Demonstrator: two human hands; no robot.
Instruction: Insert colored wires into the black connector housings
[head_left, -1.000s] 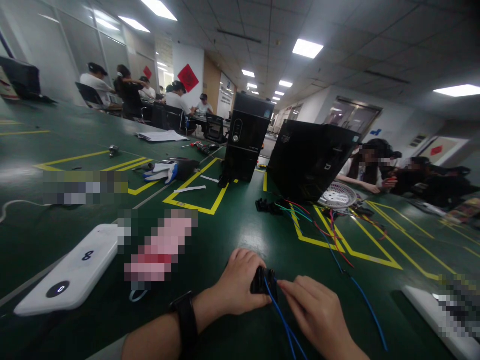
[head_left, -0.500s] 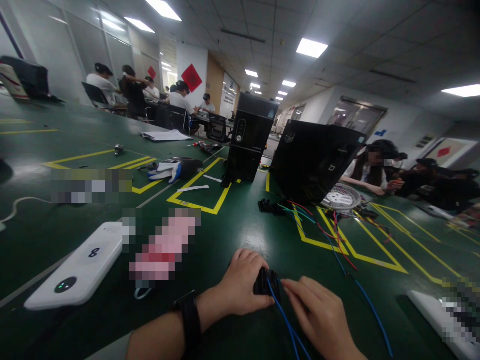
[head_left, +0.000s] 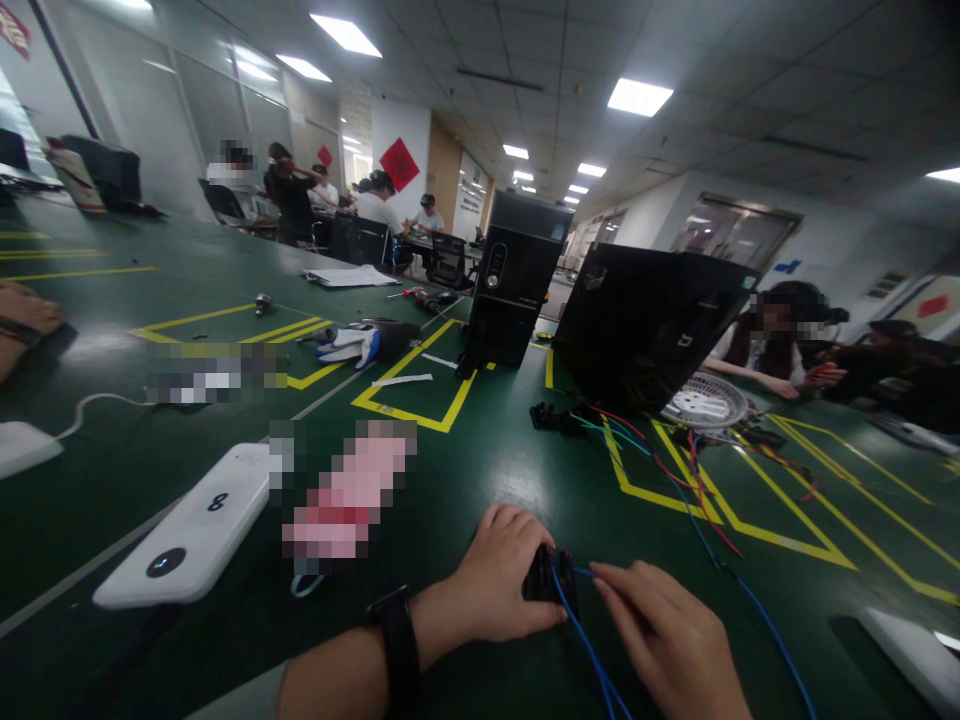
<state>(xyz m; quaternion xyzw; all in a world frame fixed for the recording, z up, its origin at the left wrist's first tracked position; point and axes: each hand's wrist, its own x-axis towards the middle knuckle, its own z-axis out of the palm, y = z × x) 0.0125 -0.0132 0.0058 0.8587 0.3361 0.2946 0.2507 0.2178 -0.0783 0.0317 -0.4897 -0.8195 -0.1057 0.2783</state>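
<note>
My left hand (head_left: 499, 580), a dark watch on its wrist, is closed around a small black block that looks like a terminal block (head_left: 538, 582), just above or on the green table. Blue wires (head_left: 581, 640) rise out of the block's near face and trail down toward me. To the right, my right hand (head_left: 671, 625) pinches thumb and forefinger on a short blue wire (head_left: 582, 571) that reaches the block's right side. Whether its tip is inside the block cannot be made out. Another blue wire (head_left: 776, 640) lies farther right.
Two black computer cases (head_left: 651, 325) stand at the back, with black blocks and coloured wires (head_left: 652, 450) before a round grey basket (head_left: 705, 402). At left lie a white power bank (head_left: 191, 525), a blurred pink item (head_left: 352, 495) and gloves (head_left: 352, 345). Another person's hand (head_left: 30, 310) rests at far left.
The camera view has turned slightly left, so everything sits farther right. Another person's hand has come into view at the left edge. My right hand has drawn slightly away from the block, showing more wire.
</note>
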